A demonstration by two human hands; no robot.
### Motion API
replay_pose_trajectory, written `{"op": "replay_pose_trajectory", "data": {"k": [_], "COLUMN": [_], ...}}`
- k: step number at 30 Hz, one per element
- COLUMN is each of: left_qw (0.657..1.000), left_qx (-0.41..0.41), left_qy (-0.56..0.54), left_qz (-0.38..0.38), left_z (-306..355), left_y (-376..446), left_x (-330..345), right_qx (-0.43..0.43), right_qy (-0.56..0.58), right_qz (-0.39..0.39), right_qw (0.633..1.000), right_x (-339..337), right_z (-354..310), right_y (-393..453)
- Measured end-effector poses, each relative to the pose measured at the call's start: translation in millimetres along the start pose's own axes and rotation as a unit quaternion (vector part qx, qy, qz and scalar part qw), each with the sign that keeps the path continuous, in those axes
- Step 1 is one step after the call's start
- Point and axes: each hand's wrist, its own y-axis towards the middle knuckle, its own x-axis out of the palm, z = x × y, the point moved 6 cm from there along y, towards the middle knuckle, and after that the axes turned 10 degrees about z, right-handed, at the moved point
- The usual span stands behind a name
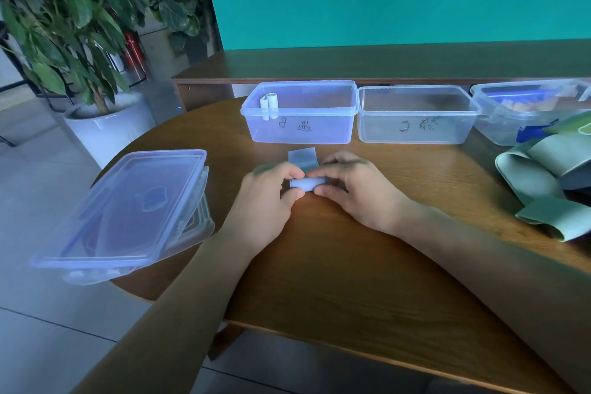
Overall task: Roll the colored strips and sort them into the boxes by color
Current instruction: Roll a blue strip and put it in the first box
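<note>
A pale blue strip (pixel 306 184) lies on the round wooden table (pixel 351 265), mostly rolled into a small tube, with its loose tail stretching away from me. My left hand (pixel 267 198) pinches the tube's left end and my right hand (pixel 348 190) pinches its right end. Behind stands a clear box marked B (pixel 300 112) with two pale rolls (pixel 268 102) in its left corner. To its right stands a clear box marked C (pixel 415 115), which looks empty. Several grey-green strips (pixel 550 176) lie heaped at the right.
A stack of clear lids (pixel 128 211) overhangs the table's left edge. A third clear box (pixel 524 112) holding blue and orange items sits at the far right. A potted plant (pixel 96 80) stands on the floor at left. A wooden counter runs behind the boxes.
</note>
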Motion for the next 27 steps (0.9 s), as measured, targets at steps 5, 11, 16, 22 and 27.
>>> {"op": "replay_pose_trajectory", "data": {"k": [5,11,16,22,27], "left_qw": [1.000,0.999,0.999,0.999,0.997], "left_qx": [-0.011,-0.003,0.010,0.046,0.068], "left_qy": [-0.011,-0.035,-0.019,-0.015,-0.013], "left_qz": [-0.003,-0.009,-0.037,0.020,0.017], "left_z": [0,7,12,15,16], "left_y": [-4,-25,-47,-51,-50], "left_x": [-4,-15,-21,-28,-27], "right_qx": [-0.014,0.000,-0.007,0.013,0.014], "right_qy": [0.000,0.038,0.074,0.091,0.081], "right_qz": [0.017,0.030,-0.003,-0.001,0.008], "right_qw": [1.000,0.999,0.997,0.996,0.997], "right_x": [-5,-20,-27,-25,-23], "right_z": [-5,-13,-22,-20,-18], "right_y": [-5,-25,-44,-42,-36]}}
